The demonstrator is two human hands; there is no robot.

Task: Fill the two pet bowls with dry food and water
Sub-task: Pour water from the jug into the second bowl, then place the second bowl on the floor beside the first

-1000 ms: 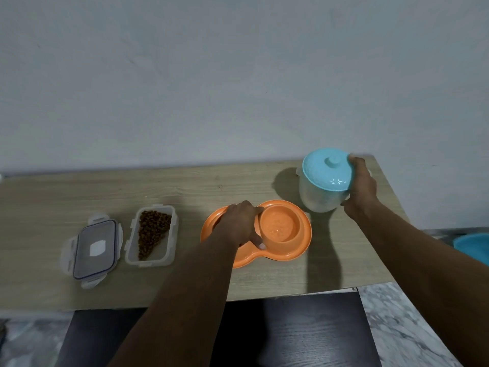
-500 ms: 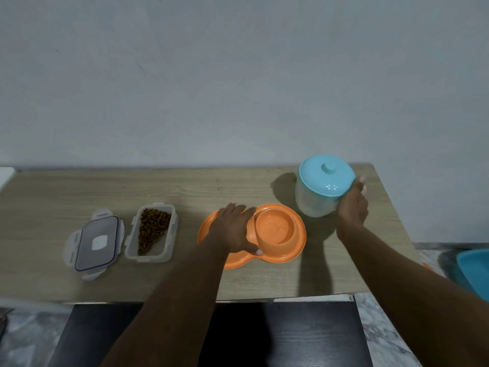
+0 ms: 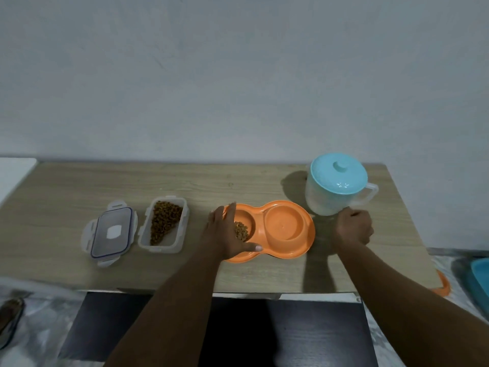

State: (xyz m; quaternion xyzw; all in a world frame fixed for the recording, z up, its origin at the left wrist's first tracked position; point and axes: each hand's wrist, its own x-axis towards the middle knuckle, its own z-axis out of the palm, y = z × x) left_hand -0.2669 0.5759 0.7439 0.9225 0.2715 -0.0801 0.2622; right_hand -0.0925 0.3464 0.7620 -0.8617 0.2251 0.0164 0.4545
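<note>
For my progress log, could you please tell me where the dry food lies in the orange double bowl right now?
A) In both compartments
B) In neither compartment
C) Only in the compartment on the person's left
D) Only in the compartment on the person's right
C: the brown kibble lies in the left compartment of the orange double bowl, right beside the left hand, while the right compartment shows no kibble.

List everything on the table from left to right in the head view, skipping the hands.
Snap-lock lid → open kibble container → orange double pet bowl → clear jug with blue lid.
</note>
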